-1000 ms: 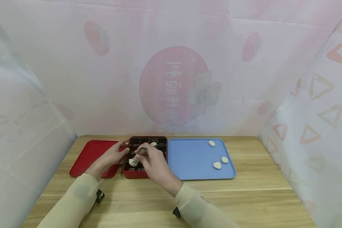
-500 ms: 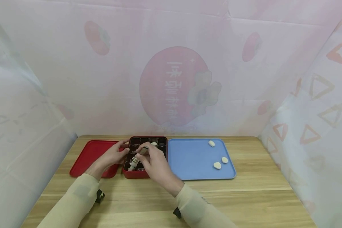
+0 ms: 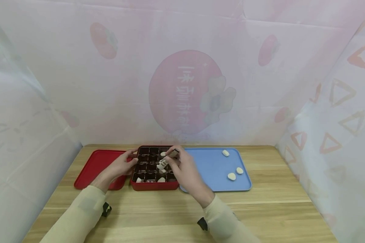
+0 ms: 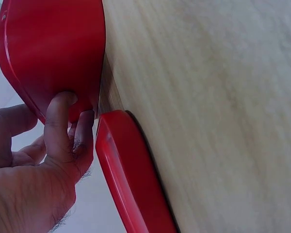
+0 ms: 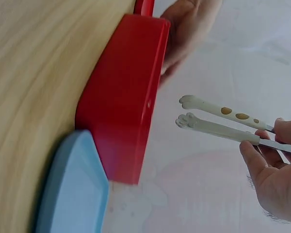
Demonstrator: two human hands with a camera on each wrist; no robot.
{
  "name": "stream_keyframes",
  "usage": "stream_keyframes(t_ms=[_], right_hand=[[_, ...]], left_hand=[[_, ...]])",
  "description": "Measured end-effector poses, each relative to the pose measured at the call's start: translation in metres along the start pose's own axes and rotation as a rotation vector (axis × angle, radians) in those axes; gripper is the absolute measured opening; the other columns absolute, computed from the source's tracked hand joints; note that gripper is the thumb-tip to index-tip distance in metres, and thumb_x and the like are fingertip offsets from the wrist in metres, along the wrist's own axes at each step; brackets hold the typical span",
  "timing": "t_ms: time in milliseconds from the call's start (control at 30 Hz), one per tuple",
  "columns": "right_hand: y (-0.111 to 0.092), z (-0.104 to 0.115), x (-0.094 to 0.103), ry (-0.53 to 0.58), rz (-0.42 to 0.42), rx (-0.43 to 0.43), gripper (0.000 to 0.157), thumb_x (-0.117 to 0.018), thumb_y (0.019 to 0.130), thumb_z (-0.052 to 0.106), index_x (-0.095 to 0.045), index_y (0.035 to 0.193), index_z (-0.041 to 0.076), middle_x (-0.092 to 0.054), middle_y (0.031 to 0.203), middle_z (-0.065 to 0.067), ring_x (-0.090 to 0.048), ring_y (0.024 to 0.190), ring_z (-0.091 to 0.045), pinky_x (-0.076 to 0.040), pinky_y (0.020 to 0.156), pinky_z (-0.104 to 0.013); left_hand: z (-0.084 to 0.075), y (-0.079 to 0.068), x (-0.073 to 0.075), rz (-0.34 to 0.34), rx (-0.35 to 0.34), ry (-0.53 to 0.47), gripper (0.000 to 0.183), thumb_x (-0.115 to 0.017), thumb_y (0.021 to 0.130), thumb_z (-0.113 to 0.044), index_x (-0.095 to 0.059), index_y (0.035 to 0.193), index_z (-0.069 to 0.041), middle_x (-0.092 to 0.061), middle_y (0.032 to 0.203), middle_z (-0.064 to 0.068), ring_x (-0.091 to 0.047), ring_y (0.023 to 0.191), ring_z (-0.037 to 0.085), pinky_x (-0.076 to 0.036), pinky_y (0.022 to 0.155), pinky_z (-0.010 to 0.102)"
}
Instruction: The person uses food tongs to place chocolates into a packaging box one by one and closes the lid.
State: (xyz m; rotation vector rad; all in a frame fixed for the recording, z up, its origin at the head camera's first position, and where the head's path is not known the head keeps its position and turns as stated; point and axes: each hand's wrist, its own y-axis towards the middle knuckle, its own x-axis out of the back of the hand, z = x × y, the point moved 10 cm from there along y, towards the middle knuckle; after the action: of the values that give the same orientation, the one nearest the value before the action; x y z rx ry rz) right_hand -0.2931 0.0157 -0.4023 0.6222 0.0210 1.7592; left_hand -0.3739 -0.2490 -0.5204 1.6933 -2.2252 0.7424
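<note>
Two tong arms (image 5: pixel 218 128): pinched by right hand (image 3: pixel 186 171), held apart
Left hand (image 3: pixel 121 166): relaxed, touching box (image 3: pixel 155 186)
Risk: box may slide if bumped

Red rectangular box (image 5: pixel 121 97): smooth, semi-gloss. Dark-brown gridded insert (image 3: pixel 149 164): shiny plastic. Cream paw-tipped tongs (image 5: pixel 218 129): matt plastic ends, smooth metal shanks. Pale wood-grain tabletop (image 3: pixel 146 216): low sheen.

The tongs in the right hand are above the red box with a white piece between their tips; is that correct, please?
Not quite: the tongs hold nothing; the right wrist view shows their tips apart and bare. They are indeed in the right hand, above the red box.
</note>
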Motion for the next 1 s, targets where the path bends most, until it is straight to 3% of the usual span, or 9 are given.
stream_keyframes(t_ms=[233,567,1000], right_hand=[[-0.005,-0.003,0.032,-0.057,-0.062,0.005,0.019,-0.069,0.12,0.011,-0.065,0.137,0.005,-0.076,0.135,-0.014,-0.079,0.134,-0.031,-0.065,0.118,-0.041],[-0.01,-0.017,0.08,-0.148,-0.141,-0.043,0.017,-0.071,0.119,0.01,-0.068,0.134,0.003,-0.076,0.131,-0.015,-0.079,0.136,-0.036,-0.068,0.112,-0.04],[-0.023,-0.04,0.133,-0.245,-0.182,-0.134,0.019,-0.071,0.119,0.012,-0.065,0.135,0.004,-0.079,0.135,-0.02,-0.077,0.141,-0.045,-0.067,0.114,-0.052]], left_hand=[[-0.001,0.0,-0.001,0.003,-0.005,-0.005,0.068,-0.05,0.128,-0.017,-0.021,0.188,-0.006,-0.04,0.181,0.039,-0.075,0.131,0.033,-0.071,0.094,0.04],[-0.001,0.0,-0.001,-0.002,-0.007,0.0,0.067,-0.05,0.128,-0.017,-0.022,0.188,-0.006,-0.041,0.181,0.039,-0.073,0.142,0.044,-0.072,0.098,0.044],[-0.001,0.001,0.0,-0.002,0.0,0.013,0.068,-0.051,0.128,-0.018,-0.022,0.188,-0.006,-0.041,0.181,0.039,-0.073,0.138,0.039,-0.072,0.097,0.045]])
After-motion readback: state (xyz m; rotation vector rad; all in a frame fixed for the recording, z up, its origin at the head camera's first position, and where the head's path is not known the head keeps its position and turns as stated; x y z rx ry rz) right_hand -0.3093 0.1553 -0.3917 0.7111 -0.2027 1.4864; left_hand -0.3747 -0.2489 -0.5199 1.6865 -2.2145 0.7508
